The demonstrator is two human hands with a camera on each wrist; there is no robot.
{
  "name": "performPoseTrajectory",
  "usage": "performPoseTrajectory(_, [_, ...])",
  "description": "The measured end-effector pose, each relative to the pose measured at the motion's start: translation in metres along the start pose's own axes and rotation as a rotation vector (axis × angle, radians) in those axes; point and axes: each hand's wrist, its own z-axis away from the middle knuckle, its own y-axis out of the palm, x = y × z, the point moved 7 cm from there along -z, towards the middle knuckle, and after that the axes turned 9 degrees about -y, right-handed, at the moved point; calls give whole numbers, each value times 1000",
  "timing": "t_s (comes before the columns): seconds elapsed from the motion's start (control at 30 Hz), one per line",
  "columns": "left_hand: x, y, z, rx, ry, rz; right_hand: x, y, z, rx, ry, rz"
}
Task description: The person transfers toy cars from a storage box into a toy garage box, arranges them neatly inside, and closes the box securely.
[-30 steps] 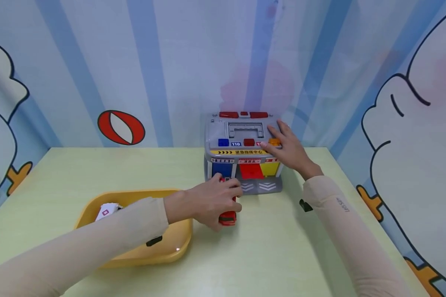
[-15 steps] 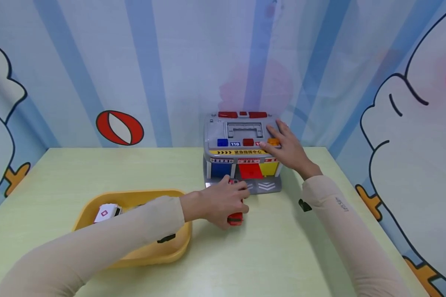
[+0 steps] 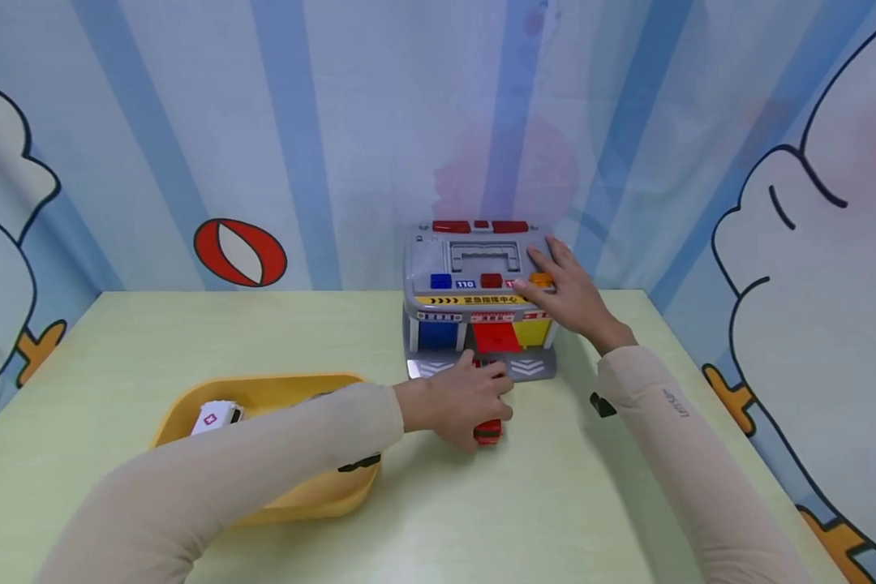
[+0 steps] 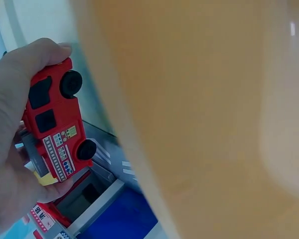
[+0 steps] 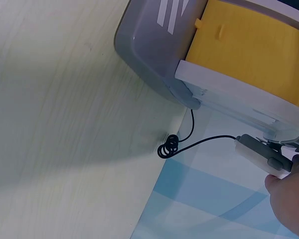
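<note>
My left hand [image 3: 461,401] grips a red toy fire truck [image 3: 487,431], thumb at one end and fingers round the other in the left wrist view. The truck [image 4: 60,122] has black wheels and windows. It is at the front ramp of a grey toy rescue station [image 3: 428,258], in line with the middle bay. That bay's red door [image 3: 495,337] is swung up; the blue door [image 3: 438,335] and yellow door [image 3: 531,332] are down. My right hand [image 3: 577,298] rests with spread fingers on the roof's right end. Below it a grey-and-white handset [image 5: 264,155] hangs at the station's side.
A yellow tray [image 3: 314,513] stands on the table at the left, partly under my left forearm. Inside it lies a white toy ambulance [image 3: 215,417]. A coiled black cord [image 5: 169,147] runs from the handset to the station's base. A striped curtain [image 3: 365,146] hangs behind the table.
My left hand has slid the fire truck to the right, from before the blue door to before the raised red door. My right hand has stayed on the roof.
</note>
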Motion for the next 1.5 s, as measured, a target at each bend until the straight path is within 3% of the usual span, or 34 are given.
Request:
performPoseTrajectory(0.27, [-2, 11, -1, 33, 21, -88, 5, 10, 2, 6, -35, -20])
performPoseTrajectory(0.67, [7, 11, -14, 2, -18, -63, 4, 9, 2, 11, -6, -2])
performPoseTrajectory(0.87, [12, 14, -19, 22, -28, -135, 4, 7, 1, 3, -5, 5])
performPoseTrajectory(1.5, [21, 13, -30, -36, -9, -286, -1, -1, 1, -5, 6, 8])
